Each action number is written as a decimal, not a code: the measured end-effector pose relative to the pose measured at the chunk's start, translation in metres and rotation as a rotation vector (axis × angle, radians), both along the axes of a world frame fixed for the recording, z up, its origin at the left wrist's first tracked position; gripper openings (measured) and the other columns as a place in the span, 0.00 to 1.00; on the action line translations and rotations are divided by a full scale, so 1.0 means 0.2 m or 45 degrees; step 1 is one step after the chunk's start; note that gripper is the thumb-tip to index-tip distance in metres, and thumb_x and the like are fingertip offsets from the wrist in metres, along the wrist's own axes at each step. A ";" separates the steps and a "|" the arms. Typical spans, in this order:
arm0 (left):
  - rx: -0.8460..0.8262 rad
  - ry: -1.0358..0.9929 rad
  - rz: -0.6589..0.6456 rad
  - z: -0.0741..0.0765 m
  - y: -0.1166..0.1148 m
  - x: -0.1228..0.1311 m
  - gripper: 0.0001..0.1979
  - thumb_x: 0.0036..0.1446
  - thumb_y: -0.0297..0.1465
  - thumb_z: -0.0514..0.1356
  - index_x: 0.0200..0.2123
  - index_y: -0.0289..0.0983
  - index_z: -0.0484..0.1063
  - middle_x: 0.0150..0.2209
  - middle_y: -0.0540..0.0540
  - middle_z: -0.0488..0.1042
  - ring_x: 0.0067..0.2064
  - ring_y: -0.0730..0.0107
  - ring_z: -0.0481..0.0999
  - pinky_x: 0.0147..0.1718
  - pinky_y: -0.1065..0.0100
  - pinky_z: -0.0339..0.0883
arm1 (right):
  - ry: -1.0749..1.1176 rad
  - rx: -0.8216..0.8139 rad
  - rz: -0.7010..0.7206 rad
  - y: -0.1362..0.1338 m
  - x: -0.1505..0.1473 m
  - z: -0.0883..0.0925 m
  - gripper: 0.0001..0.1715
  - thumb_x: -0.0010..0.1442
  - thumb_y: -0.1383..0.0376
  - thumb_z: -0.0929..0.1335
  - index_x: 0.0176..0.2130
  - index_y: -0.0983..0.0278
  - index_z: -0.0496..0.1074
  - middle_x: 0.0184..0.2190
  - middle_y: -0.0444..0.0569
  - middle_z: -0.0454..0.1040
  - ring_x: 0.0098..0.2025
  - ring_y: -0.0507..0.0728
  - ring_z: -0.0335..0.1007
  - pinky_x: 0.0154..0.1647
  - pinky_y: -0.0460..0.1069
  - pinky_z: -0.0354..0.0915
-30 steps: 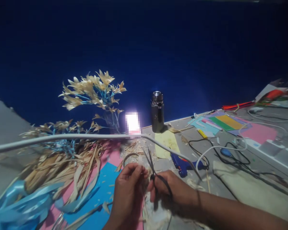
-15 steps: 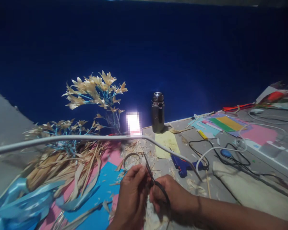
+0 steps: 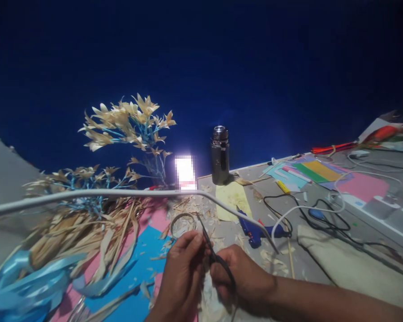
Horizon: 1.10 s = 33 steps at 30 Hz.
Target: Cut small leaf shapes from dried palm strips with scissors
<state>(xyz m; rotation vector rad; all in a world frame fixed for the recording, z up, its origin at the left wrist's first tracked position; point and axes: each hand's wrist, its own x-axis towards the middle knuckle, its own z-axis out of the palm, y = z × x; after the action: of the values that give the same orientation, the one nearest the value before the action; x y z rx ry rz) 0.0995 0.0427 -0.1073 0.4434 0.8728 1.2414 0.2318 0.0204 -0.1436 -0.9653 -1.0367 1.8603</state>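
Head view: two bare hands work close together, low in the middle.
Scissors (image 3: 207,237): they are in the right hand (image 3: 237,270), up against the left hand's fingertips; whether they touch, I cannot tell.
Long way: the scissors slant, tip away from the person and a bit to the left, handle back to the right.
Nearer hand: the right one, since its fingers wrap around the handle.
Blades: they look almost together.
Left hand (image 3: 181,273): thumb and fingers pinch tight; any small thing between them is too hidden to tell.
Ring (image 3: 172,225): it lies just past the left fingers, with the scissors' tip near its right edge.
Worktop (image 3: 260,208): it is grey, with pale scraps (image 3: 270,257) all about.
Left side: a blue sheet (image 3: 144,250), dry strips (image 3: 65,235) and shiny ribbon (image 3: 30,277).
Right side: a blue glue gun (image 3: 251,230), a pale pouch (image 3: 349,273) and a white power strip (image 3: 359,210).
Back: a dark flask (image 3: 220,161) stands upright, with cream flowers (image 3: 121,125) to its left.
Cable (image 3: 87,193): white, it runs across beyond the hands.
Room: a dark blue wall (image 3: 201,67) fills the top.
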 end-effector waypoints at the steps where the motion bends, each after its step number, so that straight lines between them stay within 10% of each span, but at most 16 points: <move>1: -0.003 -0.002 -0.011 0.00 0.00 0.00 0.13 0.43 0.27 0.76 0.30 0.35 0.76 0.24 0.50 0.77 0.24 0.76 0.74 0.24 0.77 0.68 | -0.005 0.000 0.018 0.00 0.00 0.00 0.28 0.49 0.50 0.76 0.17 0.66 0.66 0.13 0.42 0.64 0.14 0.46 0.54 0.15 0.42 0.47; 9: 0.162 -0.128 -0.341 0.07 0.02 -0.07 0.04 0.47 0.26 0.67 0.25 0.34 0.74 0.25 0.45 0.77 0.28 0.68 0.76 0.30 0.68 0.70 | 0.128 0.033 0.111 0.04 0.07 0.09 0.36 0.54 0.37 0.70 0.30 0.69 0.72 0.19 0.46 0.70 0.17 0.48 0.58 0.18 0.43 0.52; 16: 0.115 -0.026 -0.704 0.04 0.01 -0.11 0.04 0.45 0.24 0.65 0.22 0.35 0.72 0.19 0.49 0.69 0.21 0.73 0.66 0.23 0.70 0.57 | 0.075 0.068 -0.140 0.08 0.14 0.20 0.25 0.40 0.59 0.82 0.35 0.67 0.75 0.30 0.45 0.74 0.30 0.51 0.68 0.32 0.46 0.64; 24: 0.157 0.008 -0.576 0.04 0.01 -0.08 0.06 0.47 0.26 0.67 0.23 0.35 0.72 0.22 0.49 0.70 0.26 0.70 0.69 0.28 0.68 0.61 | -0.019 0.107 -0.203 0.08 0.14 0.21 0.21 0.41 0.61 0.81 0.32 0.66 0.74 0.27 0.44 0.73 0.28 0.52 0.69 0.31 0.47 0.65; 33: 0.157 -0.182 -0.667 0.13 0.05 -0.18 0.04 0.40 0.25 0.65 0.20 0.35 0.73 0.21 0.47 0.71 0.24 0.67 0.70 0.27 0.66 0.62 | -0.251 0.115 0.516 0.09 0.21 0.22 0.21 0.49 0.52 0.75 0.29 0.69 0.74 0.22 0.47 0.74 0.22 0.50 0.68 0.22 0.42 0.60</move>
<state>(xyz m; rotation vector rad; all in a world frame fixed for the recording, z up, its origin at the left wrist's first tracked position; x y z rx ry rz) 0.0638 0.0530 -0.0817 0.6274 0.5128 0.8311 0.2743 0.0379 -0.1002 -0.9507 -1.5137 2.0461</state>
